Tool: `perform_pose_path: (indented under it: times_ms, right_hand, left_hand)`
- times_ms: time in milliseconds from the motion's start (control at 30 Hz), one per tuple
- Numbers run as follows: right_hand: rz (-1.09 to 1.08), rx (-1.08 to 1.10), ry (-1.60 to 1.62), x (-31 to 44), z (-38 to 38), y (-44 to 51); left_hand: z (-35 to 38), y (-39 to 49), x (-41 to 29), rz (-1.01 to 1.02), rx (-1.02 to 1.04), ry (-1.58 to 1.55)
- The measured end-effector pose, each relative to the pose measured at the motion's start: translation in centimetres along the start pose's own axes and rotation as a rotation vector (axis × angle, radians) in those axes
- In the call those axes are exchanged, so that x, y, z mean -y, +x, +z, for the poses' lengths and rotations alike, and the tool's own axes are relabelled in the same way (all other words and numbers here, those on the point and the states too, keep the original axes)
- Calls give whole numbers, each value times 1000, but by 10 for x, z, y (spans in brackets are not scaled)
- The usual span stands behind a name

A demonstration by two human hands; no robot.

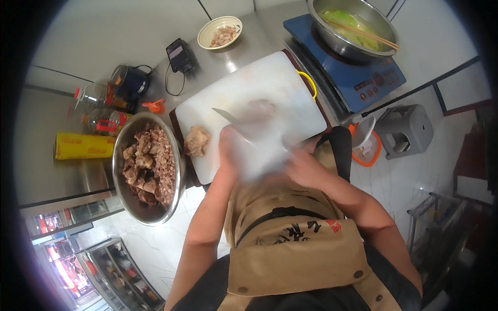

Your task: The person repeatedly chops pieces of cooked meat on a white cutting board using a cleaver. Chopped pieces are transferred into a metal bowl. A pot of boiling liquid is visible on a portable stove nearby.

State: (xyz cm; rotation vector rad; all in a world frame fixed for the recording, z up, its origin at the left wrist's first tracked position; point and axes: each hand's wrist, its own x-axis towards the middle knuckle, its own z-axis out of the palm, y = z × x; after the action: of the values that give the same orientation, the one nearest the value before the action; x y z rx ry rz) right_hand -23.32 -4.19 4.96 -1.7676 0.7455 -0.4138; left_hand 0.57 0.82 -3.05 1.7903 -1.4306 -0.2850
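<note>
A knife (227, 117) with a broad metal blade points up and left over the white cutting board (233, 91); motion blurs its rear part. My right hand (301, 167) is closed at the knife's rear end, the handle mostly hidden. Near the board's front edge, my left hand (229, 149) is beside the blade, its fingers too blurred to read. A blurred piece of meat (262, 107) lies beyond the knife, and a pale cooked chunk (197, 140) rests at the board's left edge. A steel bowl (180, 182) at the left holds cooked meat chunks and small diced pieces.
A small bowl (202, 38) of meat bits and a phone (179, 55) stand behind the board. At the back right, a blue induction cooker (373, 83) bears a metal basin (342, 48) with greens and chopsticks. Plastic bottles (93, 97) and a yellow roll (83, 146) are left; a grey stool (406, 128) is right.
</note>
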Motion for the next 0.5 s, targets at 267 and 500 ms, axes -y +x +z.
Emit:
perform_pose_path:
  times_ms: [267, 500]
  right_hand:
    - [258, 146, 403, 6, -12, 22]
    - [147, 154, 74, 11, -8, -23]
  left_hand:
    - [-11, 1, -16, -61, -4, 75]
    - [-8, -2, -1, -9, -68, 60]
